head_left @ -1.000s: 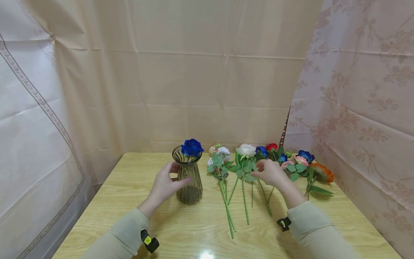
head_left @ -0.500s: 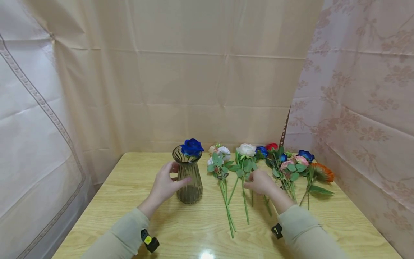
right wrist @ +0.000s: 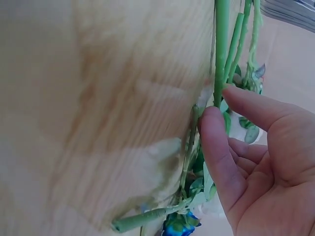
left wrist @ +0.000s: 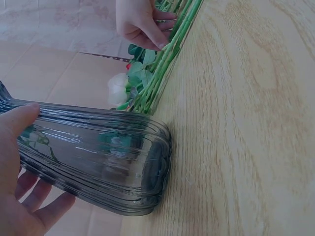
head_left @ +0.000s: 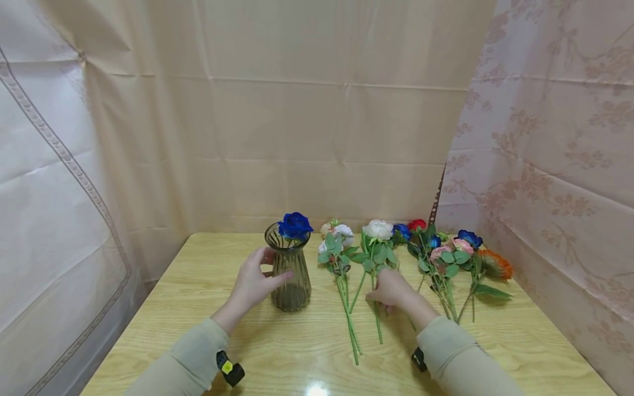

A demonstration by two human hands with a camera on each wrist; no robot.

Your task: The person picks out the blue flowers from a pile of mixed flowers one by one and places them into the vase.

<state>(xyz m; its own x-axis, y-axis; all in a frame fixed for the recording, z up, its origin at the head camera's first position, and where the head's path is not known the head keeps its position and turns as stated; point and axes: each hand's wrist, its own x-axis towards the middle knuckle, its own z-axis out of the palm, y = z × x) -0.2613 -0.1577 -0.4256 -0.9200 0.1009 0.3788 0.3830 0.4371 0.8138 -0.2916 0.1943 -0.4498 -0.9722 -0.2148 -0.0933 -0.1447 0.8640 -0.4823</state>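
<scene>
My left hand [head_left: 251, 281] holds a smoky ribbed glass vase [head_left: 293, 283], thumb on the near side and fingers on the far side. The vase stands upright on the table, with a blue rose [head_left: 295, 226] rising from its mouth. To the right, my right hand [head_left: 394, 292] is low over the stem of a white rose [head_left: 378, 229] lying on the table. In the right wrist view, thumb and index fingertips pinch that green stem [right wrist: 221, 54]; the other fingers are bent loosely. The left wrist view also shows the right hand [left wrist: 140, 22] at the stems.
A spray of small white flowers [head_left: 342, 235] lies between vase and white rose. Further right are a red rose [head_left: 416, 224], blue roses [head_left: 469, 238], pink flowers [head_left: 463, 246] and an orange flower [head_left: 495, 264]. Curtains hang behind the wooden table [head_left: 198, 308].
My right hand has moved left and down from above the leaves to the white rose's stem, its fingers closing there. The left hand and vase have stayed in place.
</scene>
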